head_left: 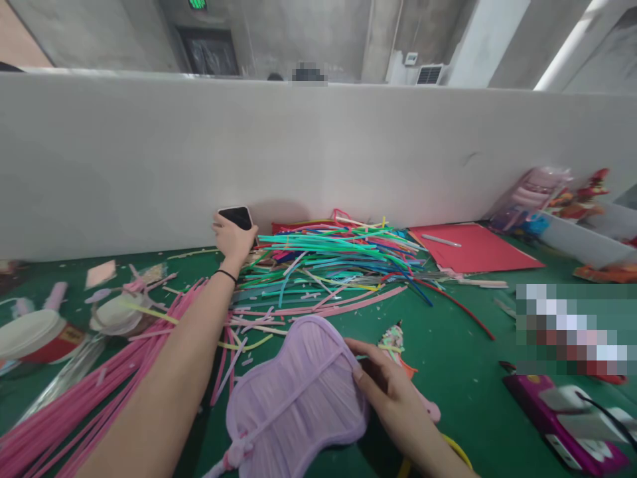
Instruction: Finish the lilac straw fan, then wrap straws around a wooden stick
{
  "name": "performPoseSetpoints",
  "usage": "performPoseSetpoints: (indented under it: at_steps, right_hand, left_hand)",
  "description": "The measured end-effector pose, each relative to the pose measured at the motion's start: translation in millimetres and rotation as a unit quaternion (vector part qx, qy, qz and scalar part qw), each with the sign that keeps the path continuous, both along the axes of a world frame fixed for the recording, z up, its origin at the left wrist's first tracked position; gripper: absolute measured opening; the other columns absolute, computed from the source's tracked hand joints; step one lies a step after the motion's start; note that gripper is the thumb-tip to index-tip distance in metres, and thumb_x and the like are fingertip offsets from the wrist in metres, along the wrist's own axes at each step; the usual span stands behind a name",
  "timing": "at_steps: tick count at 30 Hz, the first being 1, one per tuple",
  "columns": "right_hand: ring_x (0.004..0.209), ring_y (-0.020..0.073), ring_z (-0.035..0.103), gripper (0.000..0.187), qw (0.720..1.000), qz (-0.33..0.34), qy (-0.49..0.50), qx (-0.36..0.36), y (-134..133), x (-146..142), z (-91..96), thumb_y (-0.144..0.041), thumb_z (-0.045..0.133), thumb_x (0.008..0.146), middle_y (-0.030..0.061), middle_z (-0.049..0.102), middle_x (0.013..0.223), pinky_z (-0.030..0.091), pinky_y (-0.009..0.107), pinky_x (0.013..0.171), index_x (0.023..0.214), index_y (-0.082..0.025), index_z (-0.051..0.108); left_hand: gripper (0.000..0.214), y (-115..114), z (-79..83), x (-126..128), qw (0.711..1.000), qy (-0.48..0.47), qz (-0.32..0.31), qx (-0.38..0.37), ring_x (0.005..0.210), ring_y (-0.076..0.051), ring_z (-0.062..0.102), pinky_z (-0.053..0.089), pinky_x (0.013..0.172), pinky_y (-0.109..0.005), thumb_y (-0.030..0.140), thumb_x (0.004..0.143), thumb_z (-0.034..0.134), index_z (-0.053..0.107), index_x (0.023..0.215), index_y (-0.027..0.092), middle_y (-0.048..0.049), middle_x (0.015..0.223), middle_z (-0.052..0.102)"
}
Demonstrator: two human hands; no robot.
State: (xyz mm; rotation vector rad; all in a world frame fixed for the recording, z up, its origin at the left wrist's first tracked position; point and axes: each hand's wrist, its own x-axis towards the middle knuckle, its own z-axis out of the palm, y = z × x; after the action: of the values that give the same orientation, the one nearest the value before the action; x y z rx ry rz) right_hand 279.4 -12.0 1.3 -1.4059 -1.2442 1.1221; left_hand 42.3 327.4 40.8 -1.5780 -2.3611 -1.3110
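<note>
My left hand (231, 238) reaches far forward, its fingers closed around a black phone (236, 216) that leans against the white partition wall (318, 153). A black band circles that wrist. My right hand (385, 385) rests near the front, fingers curled on the right edge of a lilac fabric fan (293, 395) lying on the green table (462, 372). A small colourful craft piece (395, 342) lies just behind the right hand.
A heap of coloured plastic strips (338, 259) lies mid-table, and pink strips (99, 392) stretch to the left. Red paper (472, 249) with a pen lies at right. Tape rolls (34, 332) sit far left, a magenta box (562, 418) at lower right, and toys by a white tray (582, 242).
</note>
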Motion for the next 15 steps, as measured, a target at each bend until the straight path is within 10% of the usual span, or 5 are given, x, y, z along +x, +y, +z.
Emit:
performPoseSetpoints:
  at_steps: [7,15]
  right_hand:
    - [0.114,0.0260,0.060,0.038,1.000,-0.013,0.006,0.013,0,3,1.3,-0.041,0.058,0.087,0.0087,0.065,0.124,0.046,0.044,0.100,0.121,-0.026,0.064]
    - [0.113,0.0264,0.060,0.038,0.991,-0.105,0.073,0.044,2,24,4.2,-0.042,0.060,0.087,0.0061,0.065,0.127,0.046,0.042,0.099,0.121,-0.027,0.064]
  left_hand:
    - [0.107,-25,0.6,1,0.996,0.003,-0.089,0.004,0.142,-0.046,0.019,0.024,0.113,-0.053,0.039,0.073,0.073,0.010,0.146,-0.008,-0.0368,0.150,0.019]
    - [0.059,-173,6.4,-19,0.951,-0.133,-0.274,0.048,0.137,-0.025,0.039,0.032,0.113,-0.040,0.052,0.096,0.035,0.039,0.140,0.014,-0.0171,0.146,0.042]
